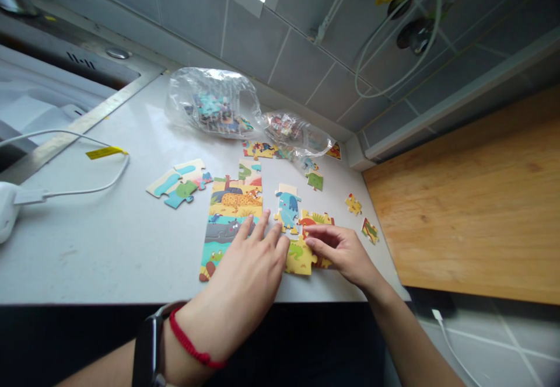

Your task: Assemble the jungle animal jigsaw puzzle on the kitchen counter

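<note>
My left hand (251, 261) lies flat with its fingers spread over the right edge of a joined jigsaw section (236, 200) showing a leopard, a hippo and water. The thumb and index finger of my right hand (339, 250) pinch together at a yellow puzzle piece (300, 257) with a green animal on it. Just above is an upright pair of pieces with a blue elephant (287, 203). Beside them, partly behind my right hand, lie yellow and orange pieces (321, 218). Whether the yellow piece is joined to its neighbours I cannot tell.
Several loose pieces lie around: a cream and blue group (179, 182) at left, a green one (315, 180), and small ones (370, 230) at right. Clear plastic bags (214, 104) of pieces stand by the wall. A white cable (83, 191) crosses the left; a wooden board (472, 200) adjoins the right.
</note>
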`<act>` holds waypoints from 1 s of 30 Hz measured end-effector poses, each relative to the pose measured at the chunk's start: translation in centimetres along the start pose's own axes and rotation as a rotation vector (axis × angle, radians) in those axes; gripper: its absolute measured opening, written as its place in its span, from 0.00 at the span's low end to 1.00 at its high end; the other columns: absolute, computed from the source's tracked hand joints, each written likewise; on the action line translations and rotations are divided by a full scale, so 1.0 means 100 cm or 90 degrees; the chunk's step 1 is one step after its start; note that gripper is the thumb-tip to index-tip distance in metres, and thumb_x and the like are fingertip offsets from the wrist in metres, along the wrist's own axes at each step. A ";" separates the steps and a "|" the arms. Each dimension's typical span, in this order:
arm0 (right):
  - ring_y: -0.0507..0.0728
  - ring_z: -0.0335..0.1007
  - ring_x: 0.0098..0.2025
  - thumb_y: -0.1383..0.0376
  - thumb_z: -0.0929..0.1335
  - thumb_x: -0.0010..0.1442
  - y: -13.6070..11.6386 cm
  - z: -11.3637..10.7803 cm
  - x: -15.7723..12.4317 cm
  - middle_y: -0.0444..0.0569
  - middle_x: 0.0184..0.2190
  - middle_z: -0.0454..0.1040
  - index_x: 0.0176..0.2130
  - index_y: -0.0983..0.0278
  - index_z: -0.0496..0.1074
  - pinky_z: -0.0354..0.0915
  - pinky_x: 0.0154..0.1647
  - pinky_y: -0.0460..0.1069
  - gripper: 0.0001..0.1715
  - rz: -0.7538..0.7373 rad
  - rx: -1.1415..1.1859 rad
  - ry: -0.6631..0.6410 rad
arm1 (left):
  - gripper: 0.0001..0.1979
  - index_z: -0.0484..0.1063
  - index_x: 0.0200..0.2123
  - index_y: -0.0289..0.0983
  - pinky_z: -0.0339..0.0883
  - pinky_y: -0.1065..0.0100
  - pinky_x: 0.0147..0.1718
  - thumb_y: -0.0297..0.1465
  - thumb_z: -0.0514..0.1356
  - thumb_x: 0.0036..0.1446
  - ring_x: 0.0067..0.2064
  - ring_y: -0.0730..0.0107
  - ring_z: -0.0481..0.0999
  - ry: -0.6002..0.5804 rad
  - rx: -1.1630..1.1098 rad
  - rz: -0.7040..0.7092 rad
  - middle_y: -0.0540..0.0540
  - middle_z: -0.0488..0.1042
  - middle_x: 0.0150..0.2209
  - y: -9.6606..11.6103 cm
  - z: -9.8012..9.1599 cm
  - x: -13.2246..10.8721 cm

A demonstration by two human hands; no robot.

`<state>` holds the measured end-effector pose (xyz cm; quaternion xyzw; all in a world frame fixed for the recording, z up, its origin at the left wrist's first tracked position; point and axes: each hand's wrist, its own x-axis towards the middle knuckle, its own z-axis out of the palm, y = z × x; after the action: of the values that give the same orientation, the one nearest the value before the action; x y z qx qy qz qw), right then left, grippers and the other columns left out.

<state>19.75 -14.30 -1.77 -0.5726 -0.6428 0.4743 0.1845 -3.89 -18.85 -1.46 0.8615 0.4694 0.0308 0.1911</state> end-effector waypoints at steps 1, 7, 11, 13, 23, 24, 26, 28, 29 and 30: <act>0.61 0.83 0.41 0.51 0.76 0.60 -0.001 0.002 0.000 0.53 0.43 0.86 0.49 0.61 0.83 0.80 0.44 0.55 0.22 -0.021 -0.024 0.014 | 0.20 0.70 0.62 0.29 0.58 0.34 0.67 0.24 0.54 0.69 0.74 0.33 0.54 0.014 0.007 0.006 0.30 0.64 0.70 -0.004 0.002 0.002; 0.62 0.79 0.54 0.58 0.70 0.70 0.004 -0.001 -0.014 0.51 0.50 0.84 0.49 0.57 0.83 0.69 0.65 0.63 0.13 -0.190 -0.248 0.175 | 0.18 0.70 0.59 0.31 0.62 0.37 0.65 0.23 0.54 0.67 0.72 0.35 0.60 0.136 0.023 0.030 0.31 0.69 0.67 -0.019 0.006 0.005; 0.69 0.60 0.72 0.51 0.71 0.67 0.026 -0.003 -0.031 0.53 0.68 0.69 0.64 0.55 0.74 0.60 0.71 0.70 0.28 -0.169 -0.362 0.123 | 0.09 0.72 0.49 0.36 0.71 0.47 0.55 0.30 0.63 0.66 0.58 0.46 0.76 0.109 -0.038 0.082 0.37 0.78 0.53 -0.010 -0.003 0.006; 0.70 0.48 0.77 0.49 0.71 0.67 0.037 -0.002 -0.038 0.51 0.74 0.58 0.71 0.53 0.64 0.54 0.73 0.72 0.38 -0.147 -0.394 0.064 | 0.09 0.71 0.44 0.37 0.72 0.51 0.50 0.33 0.66 0.64 0.51 0.50 0.78 0.090 -0.045 0.104 0.40 0.78 0.48 -0.003 -0.003 0.009; 0.69 0.37 0.79 0.47 0.68 0.70 0.052 -0.001 -0.040 0.47 0.77 0.50 0.74 0.50 0.58 0.46 0.75 0.74 0.39 -0.135 -0.379 0.017 | 0.05 0.68 0.42 0.38 0.70 0.56 0.44 0.28 0.63 0.65 0.47 0.55 0.75 0.119 -0.096 0.137 0.44 0.77 0.45 -0.012 0.015 0.022; 0.69 0.37 0.79 0.48 0.68 0.70 0.053 -0.001 -0.040 0.47 0.77 0.50 0.73 0.50 0.58 0.46 0.75 0.74 0.39 -0.136 -0.379 0.018 | 0.06 0.68 0.42 0.39 0.70 0.56 0.45 0.27 0.64 0.65 0.47 0.55 0.75 0.118 -0.105 0.139 0.44 0.78 0.45 -0.014 0.015 0.022; 0.69 0.37 0.79 0.48 0.67 0.71 0.055 -0.001 -0.040 0.48 0.77 0.50 0.73 0.50 0.58 0.46 0.75 0.75 0.37 -0.139 -0.379 0.020 | 0.07 0.68 0.41 0.39 0.70 0.56 0.46 0.26 0.64 0.64 0.48 0.55 0.74 0.116 -0.119 0.136 0.45 0.78 0.45 -0.017 0.015 0.023; 0.69 0.38 0.79 0.49 0.67 0.71 0.056 -0.002 -0.040 0.48 0.76 0.51 0.73 0.50 0.59 0.47 0.75 0.75 0.36 -0.144 -0.379 0.020 | 0.07 0.68 0.42 0.39 0.70 0.56 0.46 0.25 0.64 0.63 0.49 0.54 0.75 0.114 -0.128 0.128 0.45 0.79 0.45 -0.019 0.016 0.024; 0.69 0.38 0.79 0.49 0.67 0.72 0.057 -0.003 -0.040 0.48 0.76 0.51 0.73 0.50 0.59 0.47 0.75 0.75 0.35 -0.148 -0.379 0.019 | 0.08 0.68 0.42 0.39 0.71 0.55 0.47 0.25 0.64 0.63 0.49 0.54 0.75 0.113 -0.130 0.124 0.45 0.79 0.46 -0.020 0.016 0.024; 0.69 0.38 0.79 0.49 0.67 0.72 0.057 -0.003 -0.039 0.48 0.76 0.51 0.73 0.50 0.60 0.48 0.75 0.75 0.35 -0.153 -0.379 0.015 | 0.08 0.68 0.42 0.39 0.71 0.55 0.47 0.24 0.63 0.63 0.50 0.54 0.75 0.112 -0.130 0.122 0.44 0.79 0.46 -0.021 0.016 0.024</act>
<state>24.30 -18.35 -5.10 -0.5270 -0.8142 0.2332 0.0709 -3.84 -16.29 -4.00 0.8723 0.3945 0.1718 0.2320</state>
